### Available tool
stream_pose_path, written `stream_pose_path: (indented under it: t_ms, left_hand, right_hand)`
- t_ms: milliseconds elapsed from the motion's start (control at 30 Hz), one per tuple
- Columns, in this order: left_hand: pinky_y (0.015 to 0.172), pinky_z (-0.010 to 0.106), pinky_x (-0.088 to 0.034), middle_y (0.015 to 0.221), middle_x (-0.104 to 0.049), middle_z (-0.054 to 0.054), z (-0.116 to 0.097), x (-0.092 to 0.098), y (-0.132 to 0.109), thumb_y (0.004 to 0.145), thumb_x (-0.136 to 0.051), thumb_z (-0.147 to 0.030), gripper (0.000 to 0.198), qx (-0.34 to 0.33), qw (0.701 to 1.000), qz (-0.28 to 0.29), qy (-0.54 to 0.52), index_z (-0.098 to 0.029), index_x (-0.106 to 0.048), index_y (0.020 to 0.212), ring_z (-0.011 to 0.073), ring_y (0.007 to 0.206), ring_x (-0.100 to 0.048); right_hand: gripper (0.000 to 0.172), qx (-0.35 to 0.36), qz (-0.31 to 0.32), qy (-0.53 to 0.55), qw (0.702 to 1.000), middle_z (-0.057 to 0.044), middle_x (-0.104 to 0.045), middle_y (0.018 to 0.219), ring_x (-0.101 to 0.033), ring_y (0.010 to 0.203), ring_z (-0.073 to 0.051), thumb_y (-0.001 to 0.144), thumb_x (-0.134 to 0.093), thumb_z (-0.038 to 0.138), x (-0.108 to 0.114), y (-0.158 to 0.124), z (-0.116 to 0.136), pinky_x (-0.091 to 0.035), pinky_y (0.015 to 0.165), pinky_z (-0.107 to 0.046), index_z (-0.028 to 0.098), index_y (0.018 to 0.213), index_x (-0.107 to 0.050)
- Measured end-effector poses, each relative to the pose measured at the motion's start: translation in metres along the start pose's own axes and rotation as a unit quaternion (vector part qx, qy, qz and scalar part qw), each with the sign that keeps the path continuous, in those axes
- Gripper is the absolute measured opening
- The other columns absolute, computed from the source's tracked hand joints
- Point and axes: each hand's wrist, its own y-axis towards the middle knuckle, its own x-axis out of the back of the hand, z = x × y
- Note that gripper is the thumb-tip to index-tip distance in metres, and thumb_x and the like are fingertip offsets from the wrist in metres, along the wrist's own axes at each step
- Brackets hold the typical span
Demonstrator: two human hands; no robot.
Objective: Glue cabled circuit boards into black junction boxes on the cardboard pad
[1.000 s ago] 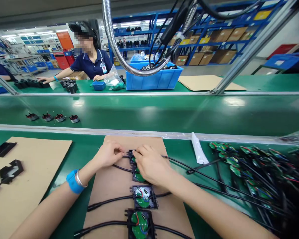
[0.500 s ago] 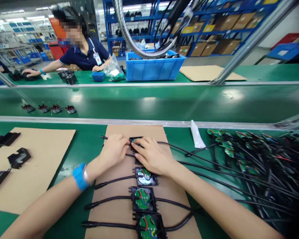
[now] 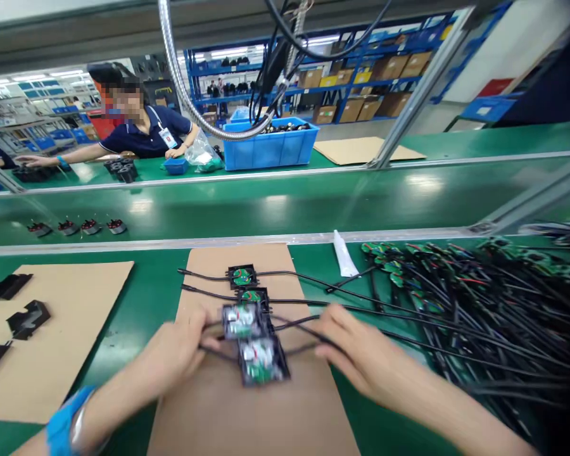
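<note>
From my remote seat I see the left hand (image 3: 178, 348) with thumb and fingers pinched on the short cable ends (image 3: 221, 353), and the right hand (image 3: 361, 345) with its thumb and fingers closed round the long cable leads (image 3: 301, 349); blur hides the exact fingertip contact. Between the two hands is the near pair of circuit boards in black square housings (image 3: 263, 362), one overlapping the other's far edge; I cannot tell whether they rest on the cardboard sheet (image 3: 261, 421) or hang clear of it. I would want both hands level and the cables only lightly taut, since I judge that a hard pull would strain the thin wires, and I would keep the boards facing up with the housings' edges free of each other. Just beyond the left fingertips lies the far pair of housed boards (image 3: 242, 277), their cables running out to either side, a good alignment guide. Right of the right hand, a heap of cabled circuit boards (image 3: 456, 316) could snag those long leads. Ahead of the right hand lies a white tube (image 3: 344, 254). Left of the left hand, a second cardboard sheet (image 3: 80, 316) bears black shell parts (image 3: 30, 318). Well beyond both hands are four motor-like parts (image 3: 90, 227), then a blue bin (image 3: 268, 151) and a co-worker (image 3: 140, 136).
</note>
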Motion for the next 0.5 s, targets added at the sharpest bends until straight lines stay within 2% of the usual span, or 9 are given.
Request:
stream_pose_path:
  t_ms: [67, 100, 167, 233, 267, 300, 333, 433, 500]
  left_hand:
    - [0.071, 0.033, -0.048, 0.104, -0.055, 0.013, 0.012, 0.017, 0.032, 0.089, -0.037, -0.026, 0.023, 0.012, 1.0, -0.004, 0.008, -0.013, -0.041, 0.108, 0.0208, 0.084, -0.059]
    - [0.078, 0.037, -0.048, 0.113, -0.052, 0.015, 0.017, 0.024, 0.045, 0.089, -0.042, -0.033, 0.028, 0.005, 1.0, -0.004, 0.013, -0.013, -0.042, 0.108, 0.0231, 0.093, -0.058]
    - [0.094, 0.048, -0.04, 0.131, -0.04, 0.021, 0.025, 0.03, 0.061, 0.074, -0.061, -0.054, 0.06, -0.02, 0.999, 0.009, 0.029, -0.013, -0.044, 0.113, 0.0336, 0.115, -0.047]
    - [0.103, 0.059, -0.026, 0.143, -0.023, 0.027, 0.027, 0.029, 0.064, 0.048, -0.074, -0.064, 0.101, -0.038, 0.997, 0.041, 0.05, -0.012, -0.039, 0.127, 0.0449, 0.13, -0.026]
    - [0.103, 0.062, -0.021, 0.144, -0.02, 0.029, 0.026, 0.027, 0.062, 0.041, -0.077, -0.065, 0.115, -0.042, 0.996, 0.055, 0.059, -0.011, -0.034, 0.134, 0.0473, 0.132, -0.021]
    - [0.103, 0.062, -0.021, 0.143, -0.022, 0.029, 0.023, 0.024, 0.058, 0.04, -0.077, -0.063, 0.119, -0.042, 0.995, 0.06, 0.065, -0.011, -0.031, 0.137, 0.0469, 0.131, -0.022]
    - [0.103, 0.06, -0.025, 0.14, -0.029, 0.027, 0.019, 0.02, 0.054, 0.046, -0.076, -0.058, 0.112, -0.044, 0.995, 0.053, 0.074, -0.011, -0.031, 0.137, 0.0438, 0.129, -0.029]
    - [0.095, 0.05, -0.039, 0.119, -0.051, 0.02, 0.007, 0.01, 0.044, 0.071, -0.059, -0.023, 0.061, -0.03, 0.991, -0.014, 0.13, -0.009, -0.04, 0.128, 0.0325, 0.11, -0.05]
    - [0.083, 0.044, -0.047, 0.103, -0.057, 0.018, 0.004, 0.006, 0.041, 0.072, -0.044, -0.005, 0.045, -0.009, 0.985, -0.034, 0.17, -0.006, -0.047, 0.117, 0.029, 0.095, -0.057]
  right_hand:
    - [0.025, 0.004, -0.006, 0.007, 1.0, -0.01, -0.054, 0.098, -0.055, 0.084, -0.016, 0.095, -0.039, 0.023, 0.01, 0.029, -0.022, -0.049, 0.077, -0.031, 0.017, 0.111, -0.058]
    - [0.026, 0.009, -0.002, 0.004, 1.0, -0.01, -0.054, 0.101, -0.054, 0.089, -0.017, 0.095, -0.04, 0.023, 0.013, 0.04, -0.033, -0.047, 0.082, -0.033, 0.017, 0.112, -0.059]
    - [0.031, 0.015, 0.01, -0.016, 1.0, -0.013, -0.053, 0.114, -0.05, 0.103, -0.024, 0.089, -0.051, 0.028, 0.015, 0.054, -0.05, -0.043, 0.09, -0.043, 0.018, 0.117, -0.06]
    - [0.063, 0.011, 0.027, -0.06, 0.998, -0.017, -0.048, 0.127, -0.041, 0.115, -0.033, 0.074, -0.066, 0.035, 0.013, 0.054, -0.059, -0.038, 0.093, -0.053, 0.017, 0.132, -0.051]
    - [0.079, 0.006, 0.03, -0.086, 0.996, -0.019, -0.046, 0.128, -0.038, 0.117, -0.036, 0.066, -0.07, 0.033, 0.01, 0.05, -0.061, -0.036, 0.093, -0.055, 0.013, 0.138, -0.044]
    - [0.087, 0.001, 0.03, -0.111, 0.993, -0.021, -0.047, 0.127, -0.037, 0.116, -0.037, 0.062, -0.069, 0.028, 0.007, 0.045, -0.061, -0.035, 0.093, -0.055, 0.009, 0.141, -0.039]
    - [0.083, -0.003, 0.023, -0.134, 0.991, -0.02, -0.05, 0.121, -0.039, 0.113, -0.035, 0.061, -0.064, 0.02, 0.002, 0.039, -0.061, -0.036, 0.092, -0.053, 0.006, 0.139, -0.039]
    - [0.057, 0.009, -0.012, -0.185, 0.983, -0.014, -0.057, 0.097, -0.051, 0.092, -0.027, 0.063, -0.046, 0.003, -0.013, 0.024, -0.062, -0.042, 0.08, -0.041, 0.007, 0.118, -0.054]
    - [0.046, 0.031, -0.036, -0.198, 0.979, -0.011, -0.058, 0.088, -0.055, 0.072, -0.02, 0.069, -0.04, 0.0, -0.02, 0.02, -0.066, -0.042, 0.064, -0.033, 0.01, 0.11, -0.057]
